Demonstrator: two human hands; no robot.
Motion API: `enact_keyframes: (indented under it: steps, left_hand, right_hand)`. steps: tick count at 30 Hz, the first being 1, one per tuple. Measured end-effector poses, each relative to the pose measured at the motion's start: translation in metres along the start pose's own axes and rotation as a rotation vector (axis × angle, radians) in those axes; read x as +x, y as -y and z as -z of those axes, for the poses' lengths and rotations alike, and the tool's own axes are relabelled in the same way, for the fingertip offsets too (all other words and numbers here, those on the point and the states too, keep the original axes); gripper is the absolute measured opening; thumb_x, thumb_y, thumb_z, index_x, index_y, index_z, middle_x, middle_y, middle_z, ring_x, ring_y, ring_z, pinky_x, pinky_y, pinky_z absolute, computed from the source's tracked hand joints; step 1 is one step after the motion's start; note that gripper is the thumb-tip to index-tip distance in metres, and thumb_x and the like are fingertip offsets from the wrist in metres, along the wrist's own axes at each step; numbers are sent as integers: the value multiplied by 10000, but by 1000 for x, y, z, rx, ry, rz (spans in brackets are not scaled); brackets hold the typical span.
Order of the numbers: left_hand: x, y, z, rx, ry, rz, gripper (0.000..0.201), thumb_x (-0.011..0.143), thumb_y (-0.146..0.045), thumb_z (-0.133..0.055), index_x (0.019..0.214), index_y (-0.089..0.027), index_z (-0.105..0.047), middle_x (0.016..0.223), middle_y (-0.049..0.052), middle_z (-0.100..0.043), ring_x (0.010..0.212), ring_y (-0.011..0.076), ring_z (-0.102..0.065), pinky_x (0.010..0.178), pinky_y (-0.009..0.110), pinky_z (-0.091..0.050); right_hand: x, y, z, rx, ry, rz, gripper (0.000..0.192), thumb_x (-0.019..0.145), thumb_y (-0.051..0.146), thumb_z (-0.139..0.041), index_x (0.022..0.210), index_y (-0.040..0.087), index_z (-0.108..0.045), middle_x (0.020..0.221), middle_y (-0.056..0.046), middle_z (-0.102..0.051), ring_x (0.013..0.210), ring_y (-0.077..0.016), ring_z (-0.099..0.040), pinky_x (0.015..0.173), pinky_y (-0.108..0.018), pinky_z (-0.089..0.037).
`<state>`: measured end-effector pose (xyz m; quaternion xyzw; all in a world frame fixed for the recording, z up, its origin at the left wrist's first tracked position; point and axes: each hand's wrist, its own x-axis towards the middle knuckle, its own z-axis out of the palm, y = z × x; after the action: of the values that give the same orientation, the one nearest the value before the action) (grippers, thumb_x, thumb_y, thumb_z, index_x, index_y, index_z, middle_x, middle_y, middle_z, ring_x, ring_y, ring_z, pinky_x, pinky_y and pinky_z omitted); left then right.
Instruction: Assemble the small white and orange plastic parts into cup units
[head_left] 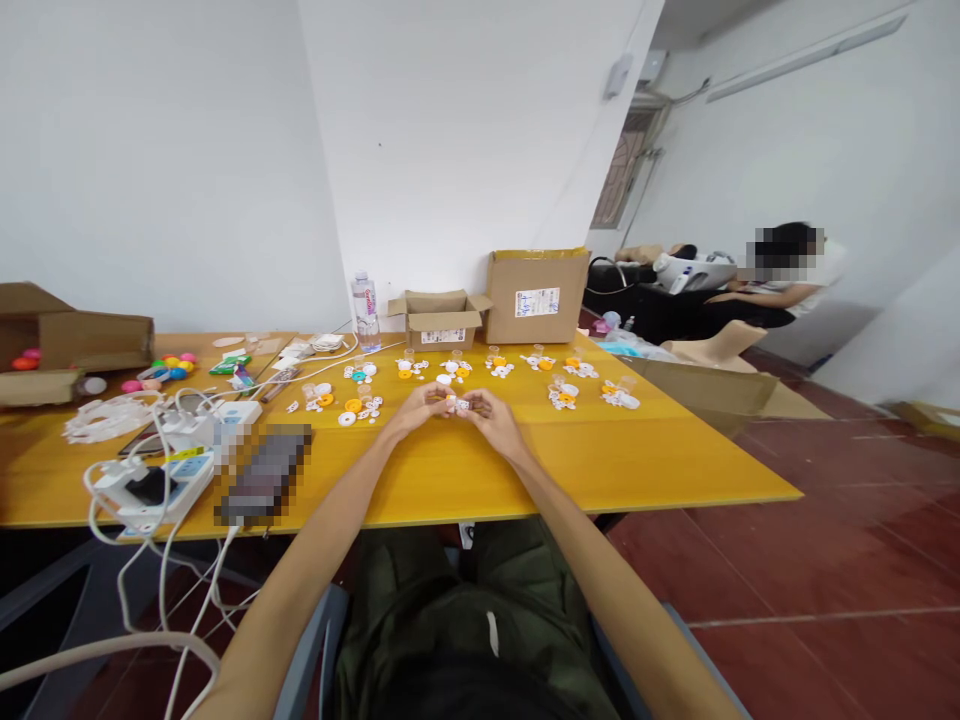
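My left hand (421,405) and my right hand (491,412) meet over the middle of the yellow table (600,460). Between their fingertips they pinch a small white and orange plastic piece (456,403). Beyond the hands lie several little groups of white and orange plastic parts (454,369), spread in a row across the table. A white and orange group (358,408) sits just left of my left hand. How the small piece is put together is too small to tell.
Two cardboard boxes (535,295) and a water bottle (365,310) stand at the far edge. Chargers, white cables (150,480) and phones crowd the left side, with coloured balls (166,368) and another open box (67,340). A seated person (780,275) is at the far right.
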<state>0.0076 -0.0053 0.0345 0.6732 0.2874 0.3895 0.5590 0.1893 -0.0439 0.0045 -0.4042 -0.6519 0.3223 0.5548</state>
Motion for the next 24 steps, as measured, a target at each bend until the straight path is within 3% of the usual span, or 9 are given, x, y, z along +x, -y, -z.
enact_keyframes:
  steps: [8, 20, 24]
  left_hand:
    - [0, -2, 0, 17, -10, 19, 433, 658, -509, -830, 846, -151, -676, 844, 33, -692, 757, 153, -659, 771, 305, -540]
    - [0, 0, 1, 6, -8, 12, 410, 676, -473, -827, 898, -158, -688, 900, 38, -695, 795, 153, -662, 800, 313, -547]
    - [1, 1, 2, -23, 11, 14, 437, 620, -418, -867, 932, -164, -696, 926, 37, -701, 801, 153, -659, 819, 323, -544]
  right_hand:
    - [-1, 2, -2, -53, 4, 69, 159, 769, 328, -676, 889, 232, -639, 932, -28, -710, 899, -199, -670, 848, -357, -551]
    - [-1, 2, -4, -2, -14, 21, 200, 743, 363, -703, 870, 230, -624, 874, -28, -715, 819, -200, -687, 774, -343, -572]
    - [0, 2, -4, 16, -21, -1, 216, 738, 377, -707, 868, 230, -617, 880, -29, -713, 803, -199, -691, 755, -339, -575]
